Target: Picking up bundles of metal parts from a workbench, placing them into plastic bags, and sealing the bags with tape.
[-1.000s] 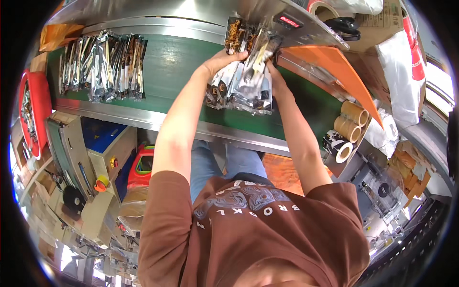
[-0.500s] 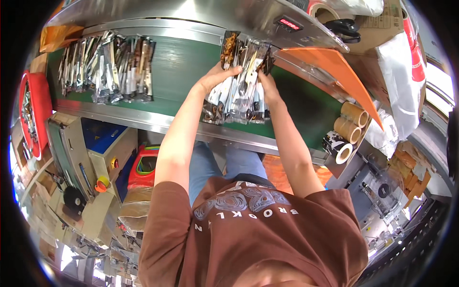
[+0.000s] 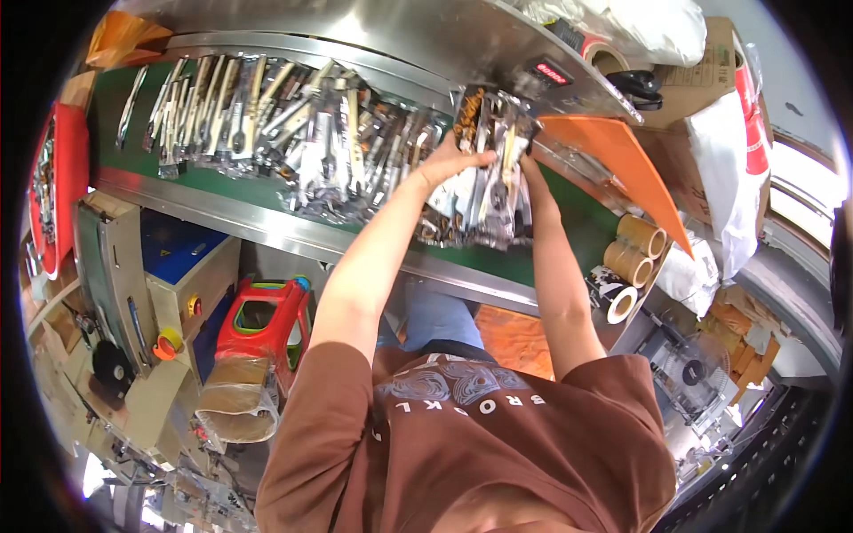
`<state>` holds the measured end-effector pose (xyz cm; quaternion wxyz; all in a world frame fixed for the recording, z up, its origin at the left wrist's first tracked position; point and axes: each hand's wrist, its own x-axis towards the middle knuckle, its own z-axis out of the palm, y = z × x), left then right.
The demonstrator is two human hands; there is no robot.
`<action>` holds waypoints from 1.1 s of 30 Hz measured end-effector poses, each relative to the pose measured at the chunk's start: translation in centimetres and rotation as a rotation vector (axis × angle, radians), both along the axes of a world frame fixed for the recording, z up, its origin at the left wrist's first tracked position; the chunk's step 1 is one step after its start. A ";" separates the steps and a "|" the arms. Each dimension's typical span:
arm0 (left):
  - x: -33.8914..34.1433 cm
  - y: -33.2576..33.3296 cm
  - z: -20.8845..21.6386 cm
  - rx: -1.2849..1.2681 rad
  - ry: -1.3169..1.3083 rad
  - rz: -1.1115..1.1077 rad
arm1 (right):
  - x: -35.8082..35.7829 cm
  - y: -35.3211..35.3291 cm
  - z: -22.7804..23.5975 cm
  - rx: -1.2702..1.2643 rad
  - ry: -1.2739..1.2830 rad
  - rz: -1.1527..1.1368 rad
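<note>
A green conveyor belt (image 3: 582, 209) runs across the top, carrying clear packets of silvery tools. My left hand (image 3: 449, 164) and my right hand (image 3: 533, 182) both rest on a row of these packets (image 3: 484, 200) just below a steel machine housing (image 3: 400, 35). The left hand presses the row's left edge with fingers spread. The right hand holds its right edge. More packets (image 3: 293, 124) lie in a long overlapping row further left on the belt.
An orange chute (image 3: 622, 160) slants down at the right of the housing. Cardboard tape rolls (image 3: 635, 249) sit below it. Under the belt stand a red plastic stool (image 3: 262, 324) and a blue and beige cabinet (image 3: 169, 266). A red bin (image 3: 62, 186) hangs at far left.
The packets on the belt have travelled left. My hands and the row under them have shifted left and slightly upward, toward the machine housing.
</note>
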<state>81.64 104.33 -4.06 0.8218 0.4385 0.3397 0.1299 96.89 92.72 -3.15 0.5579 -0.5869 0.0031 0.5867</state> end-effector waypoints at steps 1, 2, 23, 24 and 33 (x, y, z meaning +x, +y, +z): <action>0.2 -0.4 0.5 0.100 0.020 -0.036 | 0.5 -1.1 0.6 0.016 -0.074 0.007; 0.1 -1.1 1.1 0.202 0.040 -0.068 | 1.5 -2.7 0.4 0.032 -0.147 0.015; -50.0 -16.1 26.2 0.529 0.171 1.503 | -54.3 10.0 27.6 0.423 -0.399 1.585; -51.7 -17.4 26.2 0.547 0.071 1.687 | -58.4 10.4 28.5 0.398 -0.438 1.798; -64.8 -28.6 14.4 0.200 -0.753 3.074 | -98.0 -12.8 19.2 0.558 -0.672 3.682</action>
